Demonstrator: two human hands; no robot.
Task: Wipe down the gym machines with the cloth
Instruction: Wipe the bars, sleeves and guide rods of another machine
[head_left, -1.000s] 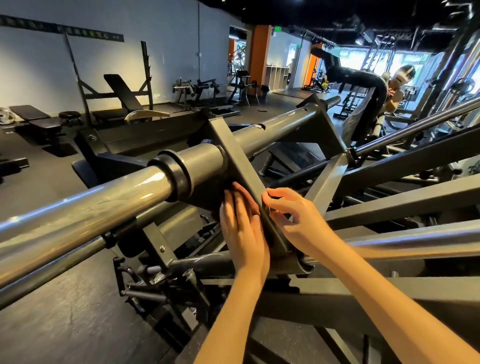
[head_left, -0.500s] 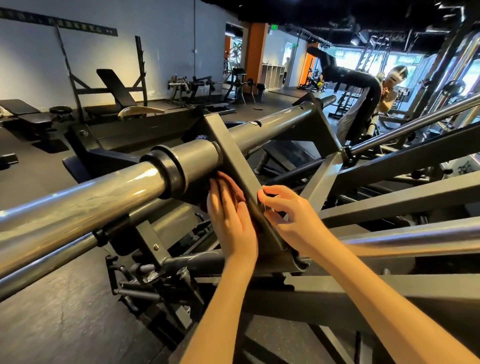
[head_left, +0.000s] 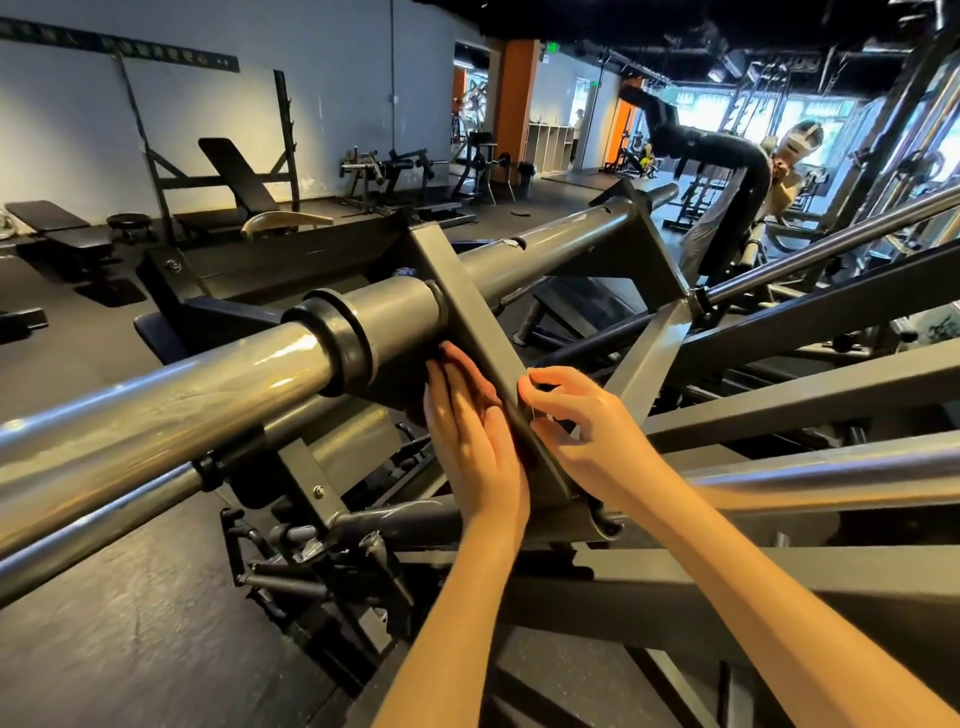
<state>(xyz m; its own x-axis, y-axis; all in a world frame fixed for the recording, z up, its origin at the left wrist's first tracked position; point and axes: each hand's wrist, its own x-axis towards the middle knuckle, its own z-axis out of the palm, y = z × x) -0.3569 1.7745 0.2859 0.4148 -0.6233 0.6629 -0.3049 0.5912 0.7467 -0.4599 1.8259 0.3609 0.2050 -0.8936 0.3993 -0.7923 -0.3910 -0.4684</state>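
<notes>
A grey gym machine fills the view, with a flat diagonal strut (head_left: 467, 312) crossing a thick tube and its black collar (head_left: 332, 338). My left hand (head_left: 467, 436) lies flat against the strut's left face, fingers straight and pointing up toward the tube. A dark fuzzy patch (head_left: 448, 349) shows at its fingertips; I cannot tell if it is the cloth. My right hand (head_left: 587, 431) has curled fingers, with forefinger and thumb pinching the strut's right edge. No cloth is plainly visible.
A long chrome bar (head_left: 182, 395) runs to the lower left, and another chrome bar (head_left: 831, 467) leads right. Grey frame beams cross below and to the right. Benches and racks (head_left: 234, 171) line the far wall. A person (head_left: 727, 171) exercises at the back right.
Both hands have crept a little up the strut toward the tube. The left stays flat on it, and the right keeps its pinch on the edge.
</notes>
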